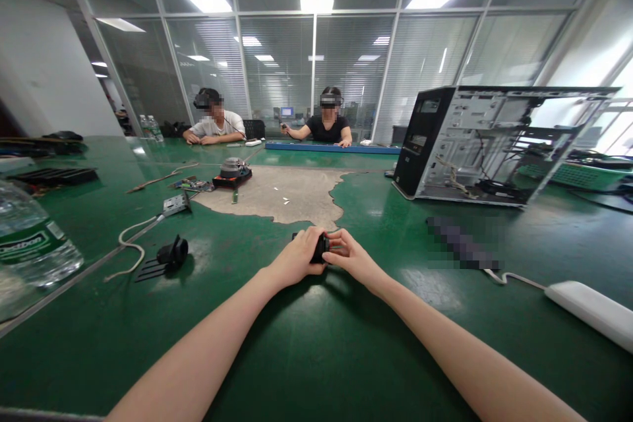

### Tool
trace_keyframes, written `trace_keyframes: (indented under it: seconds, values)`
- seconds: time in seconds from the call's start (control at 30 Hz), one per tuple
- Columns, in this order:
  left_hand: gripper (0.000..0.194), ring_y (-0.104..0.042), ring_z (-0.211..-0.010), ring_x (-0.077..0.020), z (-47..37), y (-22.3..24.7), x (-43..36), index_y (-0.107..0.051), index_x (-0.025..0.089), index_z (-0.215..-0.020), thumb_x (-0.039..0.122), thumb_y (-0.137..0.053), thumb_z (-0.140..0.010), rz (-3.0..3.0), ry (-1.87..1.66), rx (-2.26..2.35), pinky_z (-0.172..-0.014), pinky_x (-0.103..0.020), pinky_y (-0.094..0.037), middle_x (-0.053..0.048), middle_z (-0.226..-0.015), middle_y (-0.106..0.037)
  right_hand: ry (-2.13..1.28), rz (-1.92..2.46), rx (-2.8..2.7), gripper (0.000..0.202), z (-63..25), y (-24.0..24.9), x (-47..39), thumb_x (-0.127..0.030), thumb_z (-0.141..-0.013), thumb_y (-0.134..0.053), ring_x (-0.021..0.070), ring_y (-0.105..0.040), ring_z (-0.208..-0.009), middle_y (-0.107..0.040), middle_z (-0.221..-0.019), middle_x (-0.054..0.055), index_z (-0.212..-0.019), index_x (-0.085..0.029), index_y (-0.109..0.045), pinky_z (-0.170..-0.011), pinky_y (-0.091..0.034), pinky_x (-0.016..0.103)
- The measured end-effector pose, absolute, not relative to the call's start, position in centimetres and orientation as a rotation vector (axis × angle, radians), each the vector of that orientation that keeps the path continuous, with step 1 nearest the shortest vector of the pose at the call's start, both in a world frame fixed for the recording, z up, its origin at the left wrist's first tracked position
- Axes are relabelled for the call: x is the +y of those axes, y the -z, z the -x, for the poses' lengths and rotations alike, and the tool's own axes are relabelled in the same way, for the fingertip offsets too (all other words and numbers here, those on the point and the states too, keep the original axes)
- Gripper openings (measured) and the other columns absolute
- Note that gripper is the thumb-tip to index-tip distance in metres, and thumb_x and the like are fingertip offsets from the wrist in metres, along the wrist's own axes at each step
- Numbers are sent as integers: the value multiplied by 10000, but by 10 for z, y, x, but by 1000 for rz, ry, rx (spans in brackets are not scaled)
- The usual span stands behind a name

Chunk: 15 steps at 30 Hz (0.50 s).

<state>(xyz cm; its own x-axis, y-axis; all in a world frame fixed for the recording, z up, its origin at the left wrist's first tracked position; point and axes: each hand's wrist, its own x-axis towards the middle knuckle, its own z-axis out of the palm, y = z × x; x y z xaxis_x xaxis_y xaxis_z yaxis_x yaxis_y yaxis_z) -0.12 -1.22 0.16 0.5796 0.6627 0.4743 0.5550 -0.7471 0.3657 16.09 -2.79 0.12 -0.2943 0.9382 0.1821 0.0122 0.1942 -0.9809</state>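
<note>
Both my hands meet over the green table around a small black part (320, 248), whose exact kind I cannot make out. My left hand (300, 256) wraps round its left side, thumb below and fingers over the top. From the right, the fingertips of my right hand (350, 254) pinch its right end. Much of the part is hidden by the fingers. Left of my hands lies another black piece with a round end and flat prongs (173, 252). Behind it is a metal bracket (177, 204) with a pale cable (141, 244).
An opened computer case (465, 145) stands at the right, near a white power strip (591, 306). A water bottle (34, 237) is at the left. A heatsink with fan (232, 173) and a circuit board (195, 184) lie beyond. Two people sit across the table.
</note>
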Motion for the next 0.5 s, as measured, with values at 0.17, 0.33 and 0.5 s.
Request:
trace_keyframes:
  seconds: [0.17, 0.33, 0.5]
  values:
    - [568, -450, -934, -219, 2, 0, -11, -324, 193, -1109, 161, -623, -627, -2640, -921, 1003, -817, -358, -381, -62, -1042, -454, -1269, 932, -1484, 254, -159, 2, -28, -369, -675, -601, 129, -573, -769, -579, -826, -7, -829, -215, -472, -726, -455, 306]
    - [553, -446, -952, -226, 2, -2, -12, -326, 205, -1111, 171, -610, -638, -2621, -913, 1003, -821, -368, -378, -65, -1052, -452, -1242, 976, -1468, 326, -159, 8, -23, -374, -675, -601, 144, -577, -792, -586, -875, 18, -931, -212, -479, -748, -459, 336]
    - [586, -442, -962, -229, 2, -2, -13, -318, 206, -1122, 157, -615, -619, -2621, -905, 1004, -829, -372, -376, -64, -1056, -448, -1235, 1023, -1492, 327, -161, 5, -22, -361, -665, -608, 160, -564, -845, -579, -924, 46, -919, -181, -507, -795, -440, 359]
